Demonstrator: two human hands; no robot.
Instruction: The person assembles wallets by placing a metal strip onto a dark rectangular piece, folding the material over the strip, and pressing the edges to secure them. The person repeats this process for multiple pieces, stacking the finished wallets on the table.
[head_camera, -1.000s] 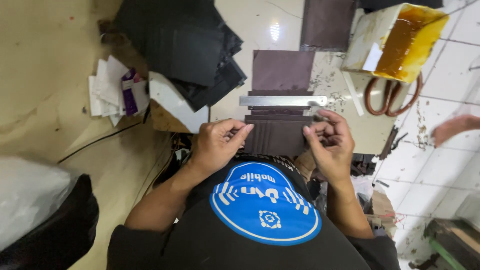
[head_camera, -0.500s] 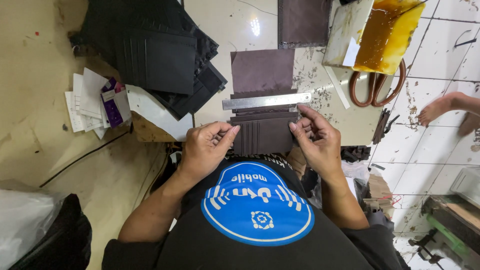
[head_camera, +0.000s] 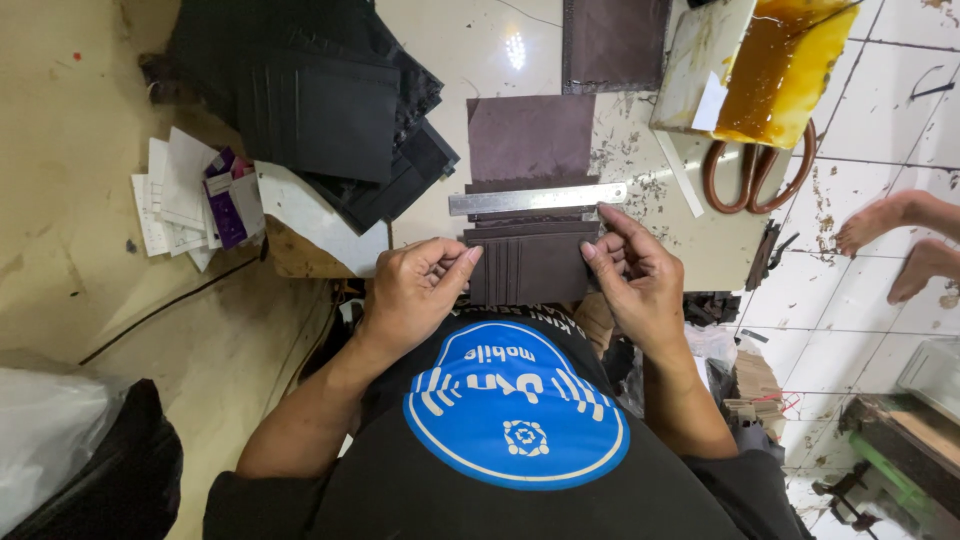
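A dark brown leather piece with stitched card slots lies flat on the tabletop, right at the near edge in front of the person. The left hand pinches the piece's left edge, thumb and curled fingers closed on it. The right hand grips the right edge the same way, with its fingers closed on the leather and the forefinger reaching toward the upper corner. Just beyond the piece, touching its far edge, a steel ruler lies crosswise. Under and beyond the ruler lies a plain brown leather panel, and a second brown panel sits farther back. To the left, a heap of black leather pieces covers the tabletop's corner, with a white sheet beside it. Farther left, on the floor, lie white papers and a small purple packet. To the right stand a tray of amber glue and brown-handled scissors just beside it. At the far right edge, another person's bare feet rest on the tiled floor.
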